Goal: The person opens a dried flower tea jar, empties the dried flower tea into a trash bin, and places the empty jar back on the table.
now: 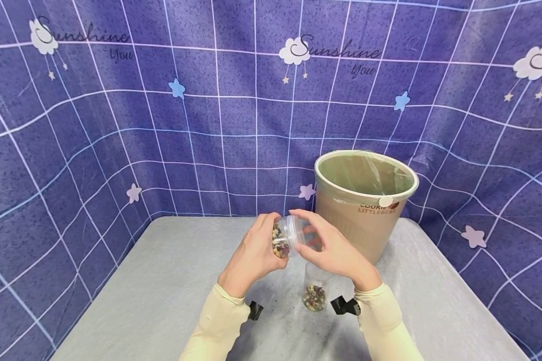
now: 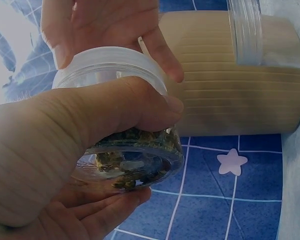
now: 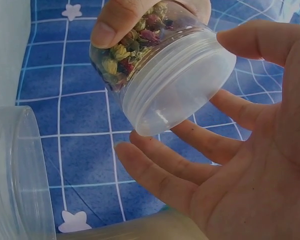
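Observation:
My left hand grips a clear jar of dried flower buds, held tilted on its side above the table. The buds are yellow, green and dark pink. A translucent screw lid caps the jar and faces my right hand. The thumb of that hand touches the lid's edge, and its spread, slightly bent fingers reach round the opposite side. Below the hands stands a second clear jar with dried flowers at its bottom; my right hand partly covers its top.
A beige bin with a pale rim and a green liner stands at the table's back right. The grey table has small dark crumbs near the second jar. A blue gridded curtain encloses the back and sides.

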Motion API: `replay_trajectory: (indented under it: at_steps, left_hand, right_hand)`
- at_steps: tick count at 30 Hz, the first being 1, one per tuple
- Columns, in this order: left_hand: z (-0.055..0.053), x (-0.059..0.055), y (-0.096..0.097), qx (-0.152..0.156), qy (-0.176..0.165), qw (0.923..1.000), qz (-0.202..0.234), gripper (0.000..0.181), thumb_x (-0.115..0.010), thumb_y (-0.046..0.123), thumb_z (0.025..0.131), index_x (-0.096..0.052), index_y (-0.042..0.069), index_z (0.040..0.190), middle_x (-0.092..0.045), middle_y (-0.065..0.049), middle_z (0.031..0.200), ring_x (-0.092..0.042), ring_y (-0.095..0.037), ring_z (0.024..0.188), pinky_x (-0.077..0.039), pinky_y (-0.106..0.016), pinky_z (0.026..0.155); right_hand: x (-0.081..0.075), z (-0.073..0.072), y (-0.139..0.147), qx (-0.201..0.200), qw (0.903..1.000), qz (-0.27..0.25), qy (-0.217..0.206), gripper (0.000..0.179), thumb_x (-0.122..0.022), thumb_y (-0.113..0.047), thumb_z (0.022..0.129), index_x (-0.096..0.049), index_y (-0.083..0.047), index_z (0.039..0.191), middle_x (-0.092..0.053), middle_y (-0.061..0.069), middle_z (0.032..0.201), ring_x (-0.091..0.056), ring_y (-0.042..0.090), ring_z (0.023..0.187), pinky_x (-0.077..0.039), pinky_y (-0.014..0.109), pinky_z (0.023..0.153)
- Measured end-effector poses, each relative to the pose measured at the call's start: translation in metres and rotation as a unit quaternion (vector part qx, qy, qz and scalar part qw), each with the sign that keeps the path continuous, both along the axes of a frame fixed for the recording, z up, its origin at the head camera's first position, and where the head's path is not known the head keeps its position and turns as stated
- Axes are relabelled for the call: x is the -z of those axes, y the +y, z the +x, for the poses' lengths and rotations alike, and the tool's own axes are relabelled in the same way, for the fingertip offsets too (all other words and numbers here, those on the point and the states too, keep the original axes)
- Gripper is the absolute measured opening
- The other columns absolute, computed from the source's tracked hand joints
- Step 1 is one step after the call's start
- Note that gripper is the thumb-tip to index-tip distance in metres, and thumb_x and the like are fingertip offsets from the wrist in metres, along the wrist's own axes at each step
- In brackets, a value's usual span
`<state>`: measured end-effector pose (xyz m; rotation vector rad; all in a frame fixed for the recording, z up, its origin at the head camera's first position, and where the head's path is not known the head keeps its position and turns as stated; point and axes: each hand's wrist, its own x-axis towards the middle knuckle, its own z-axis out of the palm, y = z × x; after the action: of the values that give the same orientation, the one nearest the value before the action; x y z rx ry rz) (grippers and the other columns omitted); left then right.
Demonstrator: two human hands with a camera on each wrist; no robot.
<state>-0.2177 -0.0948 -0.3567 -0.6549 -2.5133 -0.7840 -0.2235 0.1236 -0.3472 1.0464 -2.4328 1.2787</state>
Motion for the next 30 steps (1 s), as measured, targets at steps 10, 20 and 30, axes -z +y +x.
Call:
replay_trajectory:
  at_steps: [10, 20, 30]
  left_hand:
    - [0.0, 0.0005, 0.0005, 0.001, 0.005, 1.0, -0.003, 0.095, -0.095, 0.012, 0.058, -0.05, 0.004, 0.142, -0.058, -0.012, 0.128, -0.063, -0.026, 0.106, -0.056, -0.041, 0.093]
    - [0.0001, 0.0003, 0.0005, 0.004, 0.004, 1.0, 0.002, 0.094, -0.095, 0.011, 0.059, -0.05, 0.005, 0.141, -0.058, -0.011, 0.126, -0.062, -0.024, 0.103, -0.056, -0.04, 0.09]
    - [0.0008, -0.0002, 0.0009, 0.004, 0.005, 1.0, 0.002, 0.094, -0.095, 0.011, 0.058, -0.051, 0.005, 0.14, -0.058, -0.011, 0.126, -0.062, -0.025, 0.104, -0.056, -0.04, 0.091]
  right_hand:
    - [0.0008, 0.0003, 0.0005, -0.016, 0.9998, -0.015, 0.003, 0.077, -0.078, -0.008, 0.087, -0.044, -0.028, 0.152, -0.051, -0.005, 0.149, -0.063, 0.025, 0.123, -0.058, 0.049, 0.09]
    - [0.0005, -0.0007, 0.0006, -0.018, 0.9997, -0.013, 0.007, 0.077, -0.077, -0.007, 0.086, -0.044, -0.03, 0.151, -0.052, -0.004, 0.148, -0.063, 0.027, 0.123, -0.058, 0.048, 0.091]
    - [0.0008, 0.0002, 0.001, -0.023, 0.9996, -0.016, 0.009, 0.078, -0.078, -0.007, 0.086, -0.042, -0.021, 0.154, -0.05, -0.004, 0.151, -0.063, 0.025, 0.123, -0.059, 0.048, 0.09]
